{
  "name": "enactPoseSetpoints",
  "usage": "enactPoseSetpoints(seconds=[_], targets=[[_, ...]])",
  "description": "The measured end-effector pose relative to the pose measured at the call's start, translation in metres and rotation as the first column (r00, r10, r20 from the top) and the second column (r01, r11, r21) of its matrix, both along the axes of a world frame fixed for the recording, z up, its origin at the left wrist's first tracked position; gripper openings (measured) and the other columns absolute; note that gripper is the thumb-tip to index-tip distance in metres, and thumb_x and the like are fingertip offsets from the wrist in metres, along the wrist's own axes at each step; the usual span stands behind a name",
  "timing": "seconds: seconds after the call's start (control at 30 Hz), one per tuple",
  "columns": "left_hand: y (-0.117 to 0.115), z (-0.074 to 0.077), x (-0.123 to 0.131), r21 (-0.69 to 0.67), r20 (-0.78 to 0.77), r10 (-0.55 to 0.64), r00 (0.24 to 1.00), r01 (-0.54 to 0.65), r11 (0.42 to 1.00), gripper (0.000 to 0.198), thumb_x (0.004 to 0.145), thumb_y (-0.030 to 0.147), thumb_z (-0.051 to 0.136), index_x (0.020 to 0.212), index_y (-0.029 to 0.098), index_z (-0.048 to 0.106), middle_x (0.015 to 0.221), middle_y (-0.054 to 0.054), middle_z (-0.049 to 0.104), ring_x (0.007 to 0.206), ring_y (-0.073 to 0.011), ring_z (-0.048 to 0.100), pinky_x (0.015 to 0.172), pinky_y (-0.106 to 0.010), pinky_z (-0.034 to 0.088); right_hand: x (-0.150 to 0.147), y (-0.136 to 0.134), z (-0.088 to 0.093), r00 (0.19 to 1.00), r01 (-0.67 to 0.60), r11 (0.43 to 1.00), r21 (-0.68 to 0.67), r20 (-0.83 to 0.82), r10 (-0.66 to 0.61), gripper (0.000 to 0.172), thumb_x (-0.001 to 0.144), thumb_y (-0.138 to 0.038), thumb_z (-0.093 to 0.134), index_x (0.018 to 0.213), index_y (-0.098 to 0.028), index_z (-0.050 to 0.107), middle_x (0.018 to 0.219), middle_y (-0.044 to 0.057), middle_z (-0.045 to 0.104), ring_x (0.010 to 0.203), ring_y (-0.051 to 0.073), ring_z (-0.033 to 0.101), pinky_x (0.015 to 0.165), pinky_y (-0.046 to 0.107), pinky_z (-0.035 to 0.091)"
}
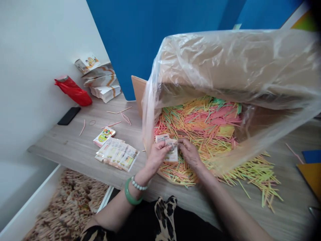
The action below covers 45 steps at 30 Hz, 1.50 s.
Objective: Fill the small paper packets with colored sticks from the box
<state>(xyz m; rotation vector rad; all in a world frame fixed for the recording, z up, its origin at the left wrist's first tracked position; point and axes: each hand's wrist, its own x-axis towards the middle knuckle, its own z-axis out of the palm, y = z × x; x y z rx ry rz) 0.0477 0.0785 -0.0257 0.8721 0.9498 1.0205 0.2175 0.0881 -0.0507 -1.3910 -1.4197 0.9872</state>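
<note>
Two packets (pixel 172 154) overlap in the left hand (pixel 157 155), its thumb pressed on top and its fingers out of sight beneath. The thumb and forefinger of the right hand (pixel 191 154) come together at the packets' right edge; whether they pinch or only touch it, I cannot tell. The step in hand looks like sorting or squaring the packets; the next move seems to call for a steady left grip and a light touch from the right fingertips.

Straws (pixel 198 115) lie heaped under and beyond the fingers, so dragging low could scatter them. The liner (pixel 150 107) hangs just left of the left fingers and slants down beside the right wrist, where it could snag. Left of the left fingers, past the liner, a fan of packets (pixel 117 154) rests near the front edge of the table (pixel 57 144), with barer wood farther left.
</note>
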Motion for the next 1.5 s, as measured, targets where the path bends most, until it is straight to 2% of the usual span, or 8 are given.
enactPoseSetpoints(seconds=[0.17,0.33,0.5,0.67,0.97,1.17,1.33,1.5], targets=[[-0.002,0.002,-0.002,0.192,-0.138,0.013,0.99,0.014,0.981,0.027,0.079,0.043,0.072,0.076,0.016,0.07,0.076,-0.002,0.062,0.077,-0.0159,0.052,0.076,-0.029,0.043,0.006,0.008,0.028,0.941,0.148,0.988,0.053,-0.314,-0.124,0.02,0.081,-0.037,0.064,0.093,-0.021,0.065,0.067,-0.003,0.067,0.07,0.018,0.065,0.079,0.036,0.05],[-0.008,0.006,0.0,0.034,-0.069,-0.034,0.997,0.037,0.999,0.028,0.071,0.042,0.077,0.074,0.016,0.066,0.07,0.001,0.058,0.067,-0.0135,0.048,0.066,-0.028,0.039,-0.001,0.007,0.057,0.812,0.131,0.991,0.039,-0.577,-0.085,0.021,0.076,-0.033,0.074,0.09,-0.021,0.065,0.062,-0.005,0.063,0.063,0.015,0.064,0.078,0.037,0.055],[-0.013,0.011,-0.001,0.077,-0.205,0.035,0.978,-0.02,0.997,0.04,0.067,0.042,0.081,0.057,0.017,0.051,0.059,0.005,0.041,0.059,-0.0091,0.033,0.058,-0.026,0.026,-0.01,0.001,0.077,0.733,0.109,0.99,0.087,-0.679,-0.021,0.02,0.079,-0.033,0.075,0.091,-0.022,0.063,0.065,-0.006,0.062,0.064,0.014,0.065,0.082,0.04,0.057],[-0.014,0.017,0.002,0.131,-0.273,0.003,0.962,0.034,0.991,0.037,0.072,0.044,0.077,0.058,0.017,0.055,0.06,0.004,0.042,0.062,-0.0105,0.034,0.058,-0.026,0.026,-0.029,-0.006,0.095,0.728,0.139,0.974,0.178,-0.685,0.021,0.015,0.088,-0.034,0.067,0.095,-0.024,0.059,0.068,-0.007,0.059,0.065,0.013,0.065,0.085,0.041,0.058],[-0.017,0.024,0.004,0.142,-0.288,-0.064,0.956,0.109,0.984,0.043,0.071,0.051,0.077,0.059,0.017,0.053,0.061,0.003,0.039,0.063,-0.0111,0.034,0.059,-0.026,0.026,-0.046,-0.014,0.09,0.831,0.225,0.943,0.246,-0.554,-0.053,0.007,0.092,-0.03,0.061,0.095,-0.024,0.058,0.069,-0.007,0.061,0.065,0.013,0.068,0.085,0.039,0.057],[-0.017,0.025,0.004,0.185,-0.316,-0.087,0.945,0.151,0.971,0.053,0.072,0.055,0.076,0.053,0.018,0.043,0.059,0.005,0.032,0.06,-0.0093,0.028,0.056,-0.027,0.022,-0.043,-0.015,0.093,0.779,0.272,0.932,0.24,-0.623,-0.067,0.006,0.091,-0.028,0.061,0.093,-0.024,0.058,0.07,-0.007,0.06,0.063,0.013,0.066,0.084,0.04,0.057],[-0.017,0.02,0.006,0.173,-0.26,-0.119,0.958,0.168,0.971,0.05,0.074,0.056,0.074,0.055,0.017,0.048,0.059,0.005,0.036,0.059,-0.0094,0.031,0.056,-0.027,0.023,-0.044,-0.018,0.091,0.81,0.251,0.938,0.237,-0.582,-0.07,0.006,0.092,-0.03,0.06,0.093,-0.024,0.058,0.07,-0.007,0.06,0.066,0.014,0.067,0.084,0.039,0.056],[-0.018,0.026,0.004,0.095,-0.206,-0.171,0.963,0.194,0.977,0.042,0.07,0.053,0.076,0.061,0.016,0.058,0.057,0.005,0.043,0.055,-0.0086,0.035,0.053,-0.025,0.026,-0.042,-0.019,0.082,0.849,0.266,0.936,0.232,-0.515,-0.114,0.006,0.091,-0.029,0.06,0.093,-0.023,0.06,0.067,-0.006,0.061,0.064,0.014,0.066,0.08,0.036,0.053]])
